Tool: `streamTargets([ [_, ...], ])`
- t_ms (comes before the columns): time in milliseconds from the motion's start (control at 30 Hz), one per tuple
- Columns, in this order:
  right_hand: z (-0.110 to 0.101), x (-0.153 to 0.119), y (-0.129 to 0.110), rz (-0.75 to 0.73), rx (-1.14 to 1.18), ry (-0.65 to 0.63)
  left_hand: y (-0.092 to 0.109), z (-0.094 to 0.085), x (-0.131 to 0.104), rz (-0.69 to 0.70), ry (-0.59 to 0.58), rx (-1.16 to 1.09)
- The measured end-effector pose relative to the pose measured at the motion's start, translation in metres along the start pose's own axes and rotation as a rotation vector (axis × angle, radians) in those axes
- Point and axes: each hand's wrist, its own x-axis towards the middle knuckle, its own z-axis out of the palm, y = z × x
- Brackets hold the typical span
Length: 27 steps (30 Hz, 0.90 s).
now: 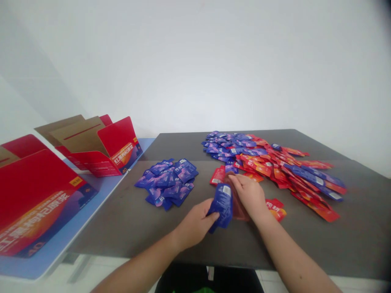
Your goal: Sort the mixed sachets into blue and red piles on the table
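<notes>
Toward six o'clock over a table (122, 228), the left hand (197, 221) grips blue packets (224, 205), the right hand (249, 193) pinches a blurred reddish item (239, 209); a blue pile (169, 181) lies at their ten, a mixed heap (276, 165) at two.

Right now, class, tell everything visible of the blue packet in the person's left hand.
The blue packet looks flat and film-like, with rounded corners, pale print and a white barcode patch near its top. The left hand pinches its lower part, above the dark table. A blue edge behind may be another packet. Whether the right hand touches it is unclear.
</notes>
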Motion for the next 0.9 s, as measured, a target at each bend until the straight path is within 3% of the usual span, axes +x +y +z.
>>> streamTargets([
  [100,-0.009,0.005,0.002,0.209,0.261,-0.03,0.007,-0.013,-0.002,0.17,0.088,0.186],
  [167,-0.009,0.002,-0.004,0.31,0.533,-0.185,0.005,-0.025,0.004,0.297,0.145,0.363],
  [233,-0.007,-0.003,-0.012,0.391,0.792,-0.389,-0.001,-0.039,0.013,0.424,0.129,0.524],
  [333,0.0,-0.009,-0.019,0.428,0.991,-0.572,-0.012,-0.051,0.025,0.539,0.099,0.644],
  [400,0.004,-0.011,-0.019,0.406,1.003,-0.593,-0.017,-0.05,0.028,0.522,0.182,0.634],
  [500,0.008,-0.012,-0.018,0.352,0.939,-0.514,-0.019,-0.037,0.023,0.318,0.515,0.49],
  [533,0.009,-0.011,-0.018,0.316,0.896,-0.463,-0.018,-0.031,0.02,0.221,0.578,0.406],
  [567,0.01,-0.011,-0.018,0.27,0.844,-0.409,-0.017,-0.025,0.017,0.135,0.565,0.31],
  [633,0.011,-0.011,-0.02,0.166,0.737,-0.342,-0.013,-0.015,0.01,0.025,0.355,0.117],
  [700,0.009,-0.01,-0.021,0.088,0.653,-0.341,-0.009,-0.01,0.005,-0.006,0.153,-0.024],
  [733,0.008,-0.01,-0.021,0.07,0.619,-0.326,-0.008,-0.01,0.002,-0.008,0.117,-0.075],
  [800,0.004,-0.01,-0.019,0.067,0.563,-0.205,-0.007,-0.012,-0.002,-0.015,0.138,-0.142],
  [900,-0.004,-0.014,-0.011,0.047,0.523,0.151,-0.008,-0.018,-0.005,-0.024,0.2,-0.142],
])
